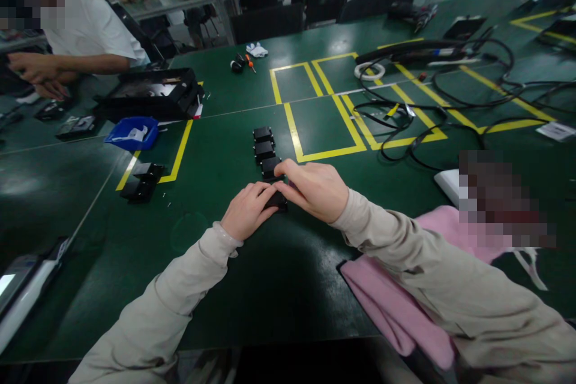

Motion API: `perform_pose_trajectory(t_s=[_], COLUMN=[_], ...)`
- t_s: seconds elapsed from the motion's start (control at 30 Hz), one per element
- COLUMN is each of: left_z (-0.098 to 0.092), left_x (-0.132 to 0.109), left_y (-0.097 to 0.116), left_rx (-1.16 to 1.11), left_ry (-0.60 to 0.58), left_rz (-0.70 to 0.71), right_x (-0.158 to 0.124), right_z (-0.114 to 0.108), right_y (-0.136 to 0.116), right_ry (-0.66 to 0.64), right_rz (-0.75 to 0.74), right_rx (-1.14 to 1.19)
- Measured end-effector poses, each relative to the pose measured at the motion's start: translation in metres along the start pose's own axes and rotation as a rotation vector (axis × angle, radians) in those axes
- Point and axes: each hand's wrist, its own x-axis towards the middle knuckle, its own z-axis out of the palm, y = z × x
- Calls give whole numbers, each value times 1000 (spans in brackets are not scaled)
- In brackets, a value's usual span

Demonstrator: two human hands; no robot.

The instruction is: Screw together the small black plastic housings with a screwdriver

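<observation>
A row of small black box-shaped parts (263, 150) runs away from me on the green table (270, 276). My left hand (246, 210) and my right hand (314, 189) meet at the nearest black part (277, 201), both with fingers curled and pinched on it. The part is mostly hidden under my fingers. Another black part (270, 167) lies just beyond my right fingertips.
Two more black parts (140, 183) lie at the left, near a blue tray (133, 132) and a black open case (155, 93). Yellow tape outlines (321, 111) and tangled black cables (432, 108) fill the right. A pink cloth (396, 306) lies near me. A person in white sits far left.
</observation>
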Motion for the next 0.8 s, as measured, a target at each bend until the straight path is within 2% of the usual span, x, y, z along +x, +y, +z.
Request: perform_pose_trajectory(t_s=[0.2, 0.4, 0.57, 0.7, 0.8], left_z=[0, 0, 0, 1, 1], left_x=[0, 0, 0, -1, -1], left_y=[0, 0, -1, -1, -1], left_rx=[-2, 4, -2, -13, -6], left_ry=[-10, -14, -9, 7, -3], left_rz=[-5, -3, -5, 5, 4], right_x=[-2, -1, -1, 0, 0], right_z=[1, -2, -2, -2, -2], right_y=[0, 0, 0, 0, 0], right_ry=[52, -15, 14, -24, 5], right_rz=[-23, -47, -38, -60, -33], right_rx=[-43, -69, -11, -52, -51])
